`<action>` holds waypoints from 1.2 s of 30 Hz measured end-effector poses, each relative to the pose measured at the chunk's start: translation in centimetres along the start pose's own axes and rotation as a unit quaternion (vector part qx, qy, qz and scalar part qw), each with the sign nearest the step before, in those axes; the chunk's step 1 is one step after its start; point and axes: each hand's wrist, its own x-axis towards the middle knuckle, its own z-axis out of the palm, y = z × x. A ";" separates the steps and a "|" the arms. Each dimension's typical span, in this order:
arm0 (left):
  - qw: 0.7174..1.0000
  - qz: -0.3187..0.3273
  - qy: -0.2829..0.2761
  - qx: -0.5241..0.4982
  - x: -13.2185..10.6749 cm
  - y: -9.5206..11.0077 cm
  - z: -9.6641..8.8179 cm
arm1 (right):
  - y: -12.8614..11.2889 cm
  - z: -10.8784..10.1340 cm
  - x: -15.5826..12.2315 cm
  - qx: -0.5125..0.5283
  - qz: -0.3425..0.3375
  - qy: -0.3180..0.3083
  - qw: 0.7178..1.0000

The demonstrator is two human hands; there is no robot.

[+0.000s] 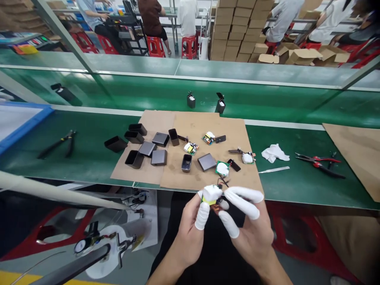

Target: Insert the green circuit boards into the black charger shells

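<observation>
1. Closest to the camera, the person's left hand (pixel 190 221) and right hand (pixel 252 229) are raised together over the lap, just short of the bench edge, palms turned toward each other. The fingertips (pixel 203 215) wear white cots.
2. Both hands are closed in a fine pinch on one small circuit board (pixel 211 194) with a white blob on top. The left thumb and index finger grip its left side, and the right index finger stretches across the top with the thumb underneath. The board is up in the air, not on the bench.
3. This looks like the stage of working on a bare board by hand. Any next move probably needs the left hand to steady it while the right fingertips work gently, since the thin dark leads at the top look easy to bend.
4. Just beyond is a cardboard sheet (pixel 178 178) with a similar board (pixel 222 168), open dark housings (pixel 135 158) and a grey lid (pixel 206 161).
5. A white cloth (pixel 274 152) and red-handled pliers (pixel 319 162) lie to the right, and black pliers (pixel 57 144) are well off to the left.
6. Farther back there's a green belt (pixel 148 93) carrying two small dark units (pixel 191 100), then stacked boxes (pixel 234 31) and other people seated.
</observation>
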 end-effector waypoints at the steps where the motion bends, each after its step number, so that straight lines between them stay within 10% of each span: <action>1: 1.000 -0.010 -0.007 0.005 -0.2 0.1 -0.1 | 0.2 -0.4 0.6 -0.035 -0.002 -0.010 0.999; 8: 0.990 -0.065 -0.122 0.011 -0.6 2.0 0.5 | 0.6 -2.8 4.3 -0.097 -0.052 -0.124 0.986; 19: 0.988 -0.024 -0.129 0.083 -0.2 3.8 0.5 | -0.3 -2.9 4.5 0.047 0.015 -0.125 0.991; 36: 0.973 0.034 -0.041 0.224 -1.2 2.4 1.2 | 0.1 -2.5 4.8 -0.067 -0.079 -0.114 0.988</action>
